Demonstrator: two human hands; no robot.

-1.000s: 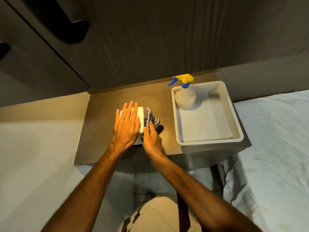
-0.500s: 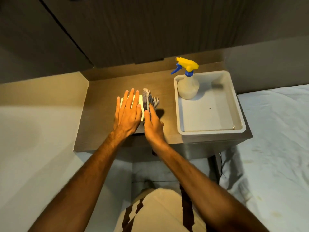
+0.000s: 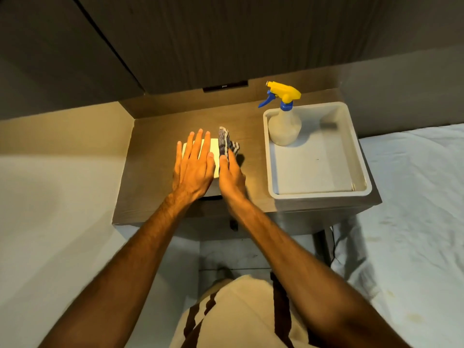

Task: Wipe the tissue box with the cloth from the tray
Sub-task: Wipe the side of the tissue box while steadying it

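Counting now: one tissue box point(image 3: 215, 156) on the tabletop point(image 3: 155, 156); one striped cloth point(image 3: 227, 144) against it; one tray point(image 3: 356, 156) off to the right; one spray bottle point(image 3: 284, 126) standing inside that tray; two hands, the left hand point(image 3: 193, 172) and the right hand point(image 3: 232, 175); one bed point(image 3: 414, 197) alongside.

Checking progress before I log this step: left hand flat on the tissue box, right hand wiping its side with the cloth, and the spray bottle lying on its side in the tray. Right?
Not quite. In the head view the spray bottle stands upright in the tray, in its far left corner. The rest holds: left hand flat on the tissue box, right hand pressing the cloth against its side.
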